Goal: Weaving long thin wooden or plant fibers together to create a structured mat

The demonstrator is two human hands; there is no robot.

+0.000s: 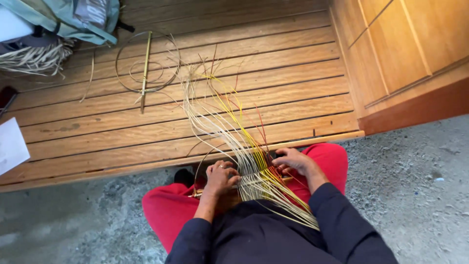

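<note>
Strands of pale, yellow and red split cane (229, 132) fan from the lap at lower centre toward the upper left, long axis running away over the slatted wooden deck (146, 127). Left hand (221, 178) pinches the woven band; right hand (292, 160), fingers curled, presses its far edge (equally near). Thin wire hoop (146, 61) lies well apart, upper left.

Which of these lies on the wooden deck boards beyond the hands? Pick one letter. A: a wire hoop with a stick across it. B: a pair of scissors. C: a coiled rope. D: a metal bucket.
A: a thin wire hoop with a straight stick laid across it rests on the wooden deck, up and left of the splayed pale and yellow strands.
</note>
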